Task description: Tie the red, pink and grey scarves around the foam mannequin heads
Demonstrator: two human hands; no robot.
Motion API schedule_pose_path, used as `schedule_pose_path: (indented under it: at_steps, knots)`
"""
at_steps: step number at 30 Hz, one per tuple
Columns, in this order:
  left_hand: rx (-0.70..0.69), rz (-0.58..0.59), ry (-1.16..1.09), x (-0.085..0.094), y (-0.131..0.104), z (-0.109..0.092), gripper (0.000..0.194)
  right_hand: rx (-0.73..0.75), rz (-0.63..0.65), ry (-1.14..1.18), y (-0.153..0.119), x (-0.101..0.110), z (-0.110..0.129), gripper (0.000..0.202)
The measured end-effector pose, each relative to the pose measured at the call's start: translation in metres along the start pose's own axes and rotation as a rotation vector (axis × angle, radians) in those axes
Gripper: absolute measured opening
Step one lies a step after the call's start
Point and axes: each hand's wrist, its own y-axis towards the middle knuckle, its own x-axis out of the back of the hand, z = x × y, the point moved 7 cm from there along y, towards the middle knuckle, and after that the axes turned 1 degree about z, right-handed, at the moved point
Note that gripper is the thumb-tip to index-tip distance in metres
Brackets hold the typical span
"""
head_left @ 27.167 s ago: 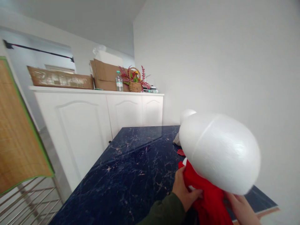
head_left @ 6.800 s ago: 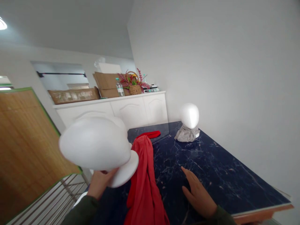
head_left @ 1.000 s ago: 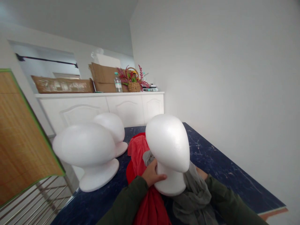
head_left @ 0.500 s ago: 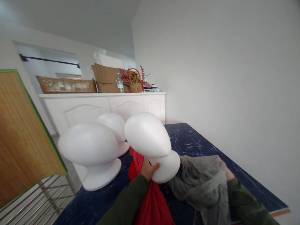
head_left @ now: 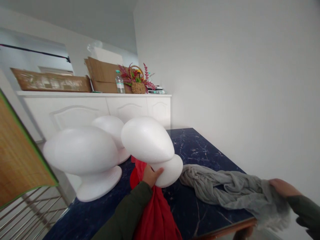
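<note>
My left hand (head_left: 151, 175) is closed round the neck of a white mannequin head (head_left: 147, 138), which leans over with its round base (head_left: 172, 170) tipped towards the right. Red cloth (head_left: 156, 213) lies beneath that hand and hangs down at the front. Far to the right, my right hand (head_left: 283, 188) grips one end of a grey scarf (head_left: 222, 186). The scarf stretches in loose folds across the dark blue marbled table (head_left: 197, 146), its fringed end past the table's edge. Two more white mannequin heads, a near one (head_left: 82, 151) and a farther one (head_left: 110, 126), stand to the left.
A metal rack (head_left: 37, 210) with a bamboo mat (head_left: 22, 153) stands at the left. Behind the table, a white cabinet (head_left: 82, 115) carries cardboard boxes (head_left: 52, 81), a plastic bottle (head_left: 120, 83) and a flower basket (head_left: 138, 88). A wall (head_left: 237, 83) runs along the right.
My right hand has moved right, drawing the bunched grey scarf out lengthwise towards the table's edge. My left hand keeps its hold on the mannequin head. The view has shifted somewhat to the right.
</note>
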Motion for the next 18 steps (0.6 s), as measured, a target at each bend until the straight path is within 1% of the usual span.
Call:
schedule_pose_path:
  at_steps: [1,2,3,4,5,7,8,9,10,11,12,13,14,16,17,18]
  knots:
    - [0.0,0.012,0.006,-0.002,0.0,0.0,0.079,-0.07,-0.03,-0.084,-0.001,0.001,0.006,0.049]
    - [0.002,0.027,0.014,-0.003,-0.001,-0.001,0.079,-0.089,-0.098,-0.166,-0.004,0.004,0.021,0.052]
    - [0.005,0.042,0.024,-0.005,-0.001,0.0,0.079,-0.006,-0.158,-0.222,-0.008,0.003,0.048,0.057]
    - [0.007,0.055,0.037,-0.007,-0.001,0.0,0.079,0.11,-0.207,-0.215,-0.014,-0.001,0.08,0.061]
    - [0.007,0.07,0.049,-0.009,-0.002,0.001,0.079,0.221,-0.207,-0.195,-0.021,-0.009,0.113,0.065]
    - [0.005,0.097,0.065,-0.012,-0.003,0.004,0.08,0.426,-0.072,-0.159,-0.039,-0.04,0.178,0.074]
    - [0.002,0.112,0.065,-0.013,-0.003,0.005,0.08,0.501,0.025,-0.151,-0.048,-0.058,0.205,0.082]
    - [-0.003,0.131,0.059,-0.015,-0.003,0.006,0.079,0.555,0.132,-0.149,-0.057,-0.077,0.227,0.092]
    - [-0.008,0.151,0.049,-0.017,-0.004,0.007,0.079,0.588,0.232,-0.143,-0.064,-0.095,0.245,0.099]
    - [-0.013,0.17,0.041,-0.018,-0.005,0.007,0.078,0.601,0.306,-0.133,-0.068,-0.109,0.257,0.1]
    - [-0.017,0.186,0.038,-0.019,-0.005,0.007,0.078,0.595,0.349,-0.124,-0.07,-0.118,0.265,0.097]
    - [-0.023,0.203,0.04,-0.02,-0.005,0.006,0.077,0.576,0.362,-0.115,-0.068,-0.124,0.268,0.087]
    - [-0.031,0.216,0.048,-0.021,-0.006,0.005,0.076,0.545,0.36,-0.112,-0.064,-0.125,0.268,0.074]
    - [-0.049,0.227,0.069,-0.022,-0.006,0.004,0.074,0.467,0.35,-0.11,-0.053,-0.121,0.259,0.048]
    - [-0.059,0.227,0.079,-0.023,-0.006,0.003,0.074,0.429,0.365,-0.086,-0.05,-0.117,0.252,0.04]
    - [-0.066,0.224,0.089,-0.023,-0.006,0.003,0.075,0.398,0.406,-0.032,-0.049,-0.114,0.244,0.034]
